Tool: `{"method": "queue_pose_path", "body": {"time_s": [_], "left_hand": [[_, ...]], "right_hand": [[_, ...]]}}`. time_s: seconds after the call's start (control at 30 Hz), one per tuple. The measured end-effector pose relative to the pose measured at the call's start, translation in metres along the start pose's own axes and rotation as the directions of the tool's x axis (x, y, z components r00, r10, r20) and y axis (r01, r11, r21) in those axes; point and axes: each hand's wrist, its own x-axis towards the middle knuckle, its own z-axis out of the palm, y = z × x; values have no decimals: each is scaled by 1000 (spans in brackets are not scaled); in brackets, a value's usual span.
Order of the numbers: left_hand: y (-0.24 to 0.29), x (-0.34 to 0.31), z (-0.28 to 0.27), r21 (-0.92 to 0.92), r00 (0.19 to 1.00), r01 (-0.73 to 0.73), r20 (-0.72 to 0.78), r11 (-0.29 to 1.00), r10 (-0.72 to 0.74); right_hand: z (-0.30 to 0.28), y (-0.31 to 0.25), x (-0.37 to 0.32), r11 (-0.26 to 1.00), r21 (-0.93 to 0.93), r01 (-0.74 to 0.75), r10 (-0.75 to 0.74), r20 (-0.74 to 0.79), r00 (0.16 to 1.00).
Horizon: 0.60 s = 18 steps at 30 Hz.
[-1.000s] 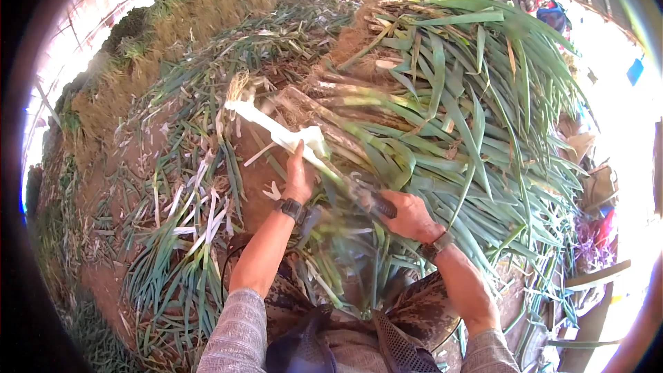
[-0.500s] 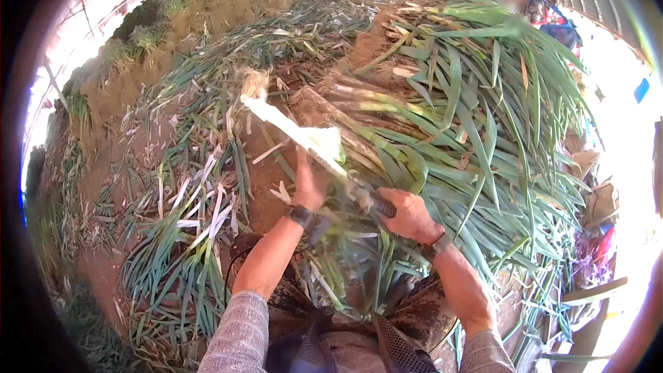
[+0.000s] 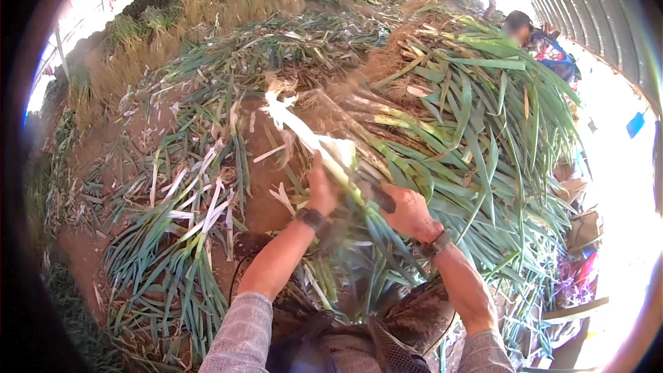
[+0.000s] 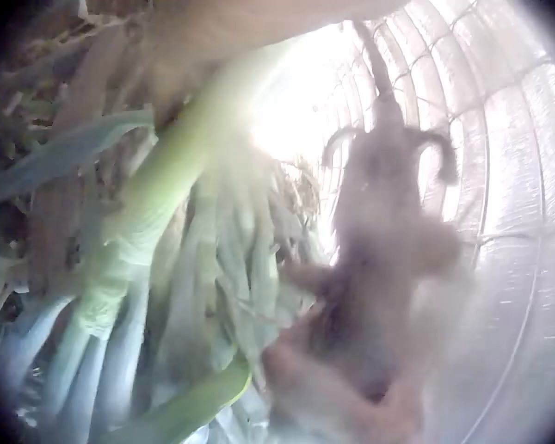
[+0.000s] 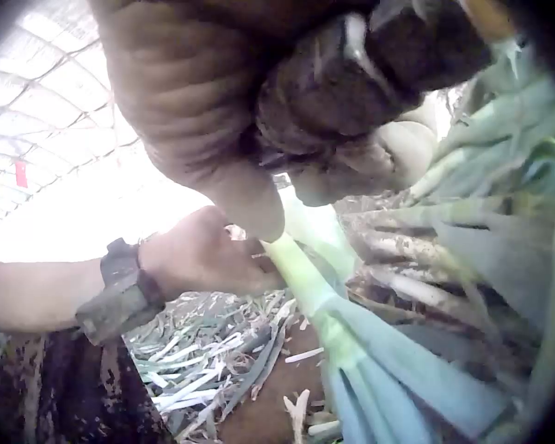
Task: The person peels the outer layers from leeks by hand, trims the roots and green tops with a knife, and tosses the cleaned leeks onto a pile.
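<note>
My left hand grips a long green onion partway along its stem, roots pointing away from me. Loose white skin bulges out beside the stem just above that hand. Close by, my right hand is wrapped around a dark-handled tool; the tool's front end is blurred against the stem. In the right wrist view the dark ridged grip shows inside the curled fingers. Blue-green leaves fan out below the stem in the left wrist view.
A large heap of unpeeled green onions lies to the right. White-stemmed onions lie in a bunch at the left, amid scattered leaf scraps. Upright bundles stand along the back. Another person is at the far right.
My left hand has moved right with the green onion, nearer my right hand. Green leaves now show past the tool. The head view has shifted, lowering the heap in the picture.
</note>
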Motion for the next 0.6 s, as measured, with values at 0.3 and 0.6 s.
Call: {"method": "queue_pose_path", "body": {"time_s": [0.3,0.6], "left_hand": [[37,45,-30,-34,944,-135,-307,990,118],[-8,22,-9,81,998,-16,65,997,11]], "right_hand": [[6,13,-35,982,117,-151,142,79,987],[18,21,-16,998,42,46,-39,-150,988]]}}
